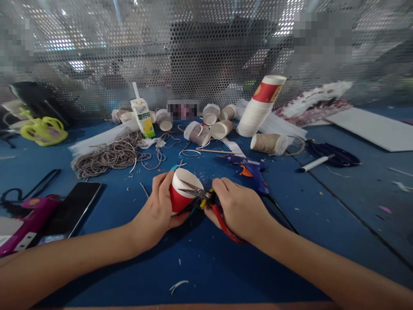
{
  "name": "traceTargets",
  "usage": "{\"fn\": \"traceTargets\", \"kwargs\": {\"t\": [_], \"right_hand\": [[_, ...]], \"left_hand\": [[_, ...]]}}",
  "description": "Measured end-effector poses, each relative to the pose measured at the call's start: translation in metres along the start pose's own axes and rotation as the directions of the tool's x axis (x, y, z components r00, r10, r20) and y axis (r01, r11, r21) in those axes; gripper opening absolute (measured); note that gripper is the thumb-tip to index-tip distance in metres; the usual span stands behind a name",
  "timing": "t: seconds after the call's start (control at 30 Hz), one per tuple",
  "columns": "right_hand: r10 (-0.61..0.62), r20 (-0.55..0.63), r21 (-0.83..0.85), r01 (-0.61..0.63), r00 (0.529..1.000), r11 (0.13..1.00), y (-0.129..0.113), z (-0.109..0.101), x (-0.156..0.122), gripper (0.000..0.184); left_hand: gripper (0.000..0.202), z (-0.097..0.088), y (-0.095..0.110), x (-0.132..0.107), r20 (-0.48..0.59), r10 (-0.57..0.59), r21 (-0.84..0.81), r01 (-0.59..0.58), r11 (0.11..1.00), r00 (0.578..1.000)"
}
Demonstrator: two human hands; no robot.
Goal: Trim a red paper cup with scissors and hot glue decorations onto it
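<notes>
Past bare forearms [93, 245] at near edge of bench [226, 280], clamps red-and-white paper cup [180, 199] in left hand [156, 209], red-handled metal scissors [210, 196] pointing leftward across its mouth in right hand [241, 206].

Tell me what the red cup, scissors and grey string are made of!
The red cup looks like smooth paper, with a thin wall, white inside. The scissors seem to have metal blades, grey and slightly shiny; the smooth red handle is probably plastic. The grey string looks like dull fibre cord, in limp loops; which fibre is unclear.
</notes>
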State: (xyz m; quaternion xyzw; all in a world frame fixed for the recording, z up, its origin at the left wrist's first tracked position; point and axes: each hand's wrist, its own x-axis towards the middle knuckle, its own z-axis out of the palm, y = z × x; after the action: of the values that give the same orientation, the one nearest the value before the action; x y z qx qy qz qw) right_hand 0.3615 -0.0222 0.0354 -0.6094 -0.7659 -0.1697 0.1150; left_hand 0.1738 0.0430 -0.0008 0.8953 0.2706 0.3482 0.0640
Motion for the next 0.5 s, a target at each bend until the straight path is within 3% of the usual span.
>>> {"fn": "traceTargets", "kwargs": {"t": [0.27, 0.5], "right_hand": [[-0.005, 0.075, -0.013, 0.006, 0.997, 1.000, 0.0031, -0.0012, -0.0019, 0.016], [-0.009, 0.029, 0.041, 0.008, 1.000, 0.999, -0.0007, -0.0035, 0.0003, 0.017]], "left_hand": [[0.089, 0.0001, -0.0001, 0.0002, -0.006, 0.016, 0.016, -0.016, 1.000, 1.000], [0.093, 0.0006, 0.0028, -0.0010, 0.001, 0.050, 0.052, -0.050, 0.997, 0.999]]}}
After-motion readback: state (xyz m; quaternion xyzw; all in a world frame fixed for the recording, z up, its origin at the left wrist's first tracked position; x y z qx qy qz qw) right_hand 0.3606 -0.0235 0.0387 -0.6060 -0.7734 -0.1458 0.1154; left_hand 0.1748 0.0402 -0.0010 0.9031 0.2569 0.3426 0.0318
